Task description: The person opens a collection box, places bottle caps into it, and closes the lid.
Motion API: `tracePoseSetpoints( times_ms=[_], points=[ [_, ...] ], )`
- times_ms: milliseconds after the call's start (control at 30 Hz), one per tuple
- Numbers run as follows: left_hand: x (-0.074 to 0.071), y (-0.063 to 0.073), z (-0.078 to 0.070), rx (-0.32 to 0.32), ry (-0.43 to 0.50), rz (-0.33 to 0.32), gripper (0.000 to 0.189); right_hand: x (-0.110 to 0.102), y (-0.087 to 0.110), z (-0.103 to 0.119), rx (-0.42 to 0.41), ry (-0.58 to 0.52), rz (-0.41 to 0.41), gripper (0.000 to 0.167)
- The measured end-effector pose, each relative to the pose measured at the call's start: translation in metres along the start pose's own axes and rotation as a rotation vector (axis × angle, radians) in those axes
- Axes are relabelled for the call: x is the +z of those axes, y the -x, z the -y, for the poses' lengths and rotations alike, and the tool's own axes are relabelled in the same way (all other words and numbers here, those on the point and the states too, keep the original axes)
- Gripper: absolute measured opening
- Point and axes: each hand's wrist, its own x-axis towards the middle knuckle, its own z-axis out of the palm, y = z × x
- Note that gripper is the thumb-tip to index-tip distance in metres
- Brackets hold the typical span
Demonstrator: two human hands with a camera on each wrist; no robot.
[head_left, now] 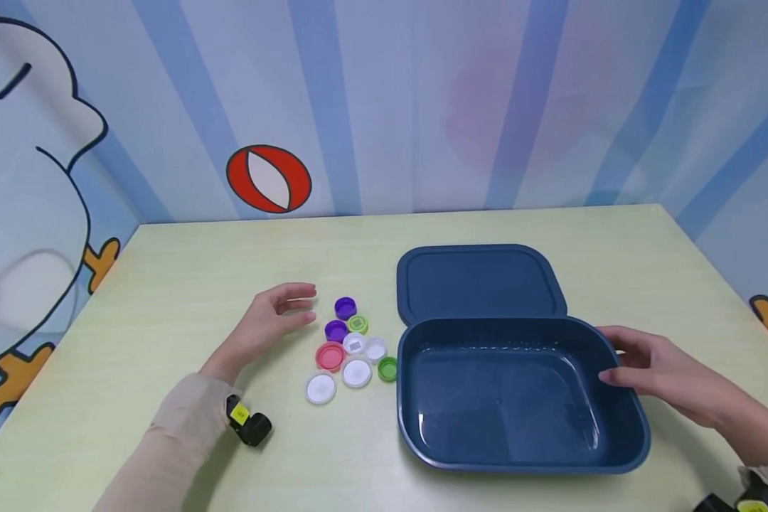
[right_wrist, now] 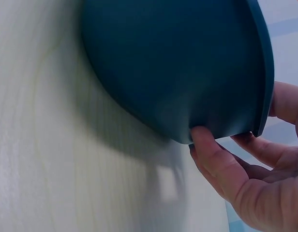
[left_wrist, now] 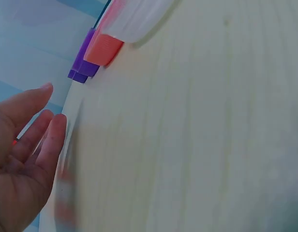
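Though blurred, caps [left_wrist: 98,50] beyond left hand [left_wrist: 21,159]

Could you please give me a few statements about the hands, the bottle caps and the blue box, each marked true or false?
1. The right hand holds the right rim of the dark blue box. True.
2. The left hand pinches a purple cap. False: it is open beside the bottle caps and holds nothing.
3. The box has caps inside it. False: it is empty; the caps lie on the table left of it.
4. The lid lies flat behind the box. True.
5. One cap is red. True.
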Motion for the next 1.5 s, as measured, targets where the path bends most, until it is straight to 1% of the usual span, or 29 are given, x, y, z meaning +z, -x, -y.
tracePoseSetpoints(
  times_ms=[167, 233, 400, 733, 933, 1267, 1367, 1500],
  points=[
    [0.005, -0.008, 0.001, 0.053, -0.039, 0.028, 0.053, 0.0, 0.0, 0.001, 0.009, 0.011, -0.011, 0.057],
    [0.008, -0.01, 0.001, 0.071, -0.037, 0.04, 0.053, 0.0, 0.0, 0.002, 0.014, 0.014, -0.015, 0.058],
    [0.014, -0.015, -0.001, 0.093, -0.018, 0.061, 0.051, -0.001, 0.001, 0.001, 0.018, 0.013, -0.019, 0.059],
    [0.021, -0.021, -0.003, 0.08, -0.041, 0.093, 0.05, -0.001, 0.001, -0.001, 0.015, 0.019, -0.019, 0.058],
    [0.024, -0.025, -0.005, 0.096, -0.057, 0.107, 0.049, -0.002, 0.001, -0.002, 0.002, 0.019, -0.002, 0.057],
    [0.03, -0.029, -0.012, 0.039, -0.083, 0.131, 0.047, -0.002, 0.001, -0.003, -0.013, 0.016, 0.0, 0.055],
    [0.031, -0.031, -0.013, 0.046, -0.086, 0.135, 0.047, -0.003, 0.001, -0.003, -0.011, 0.017, 0.0, 0.055],
    [0.032, -0.023, -0.027, 0.06, -0.085, 0.142, 0.047, -0.003, 0.001, -0.003, -0.012, 0.02, 0.0, 0.055]
  ],
)
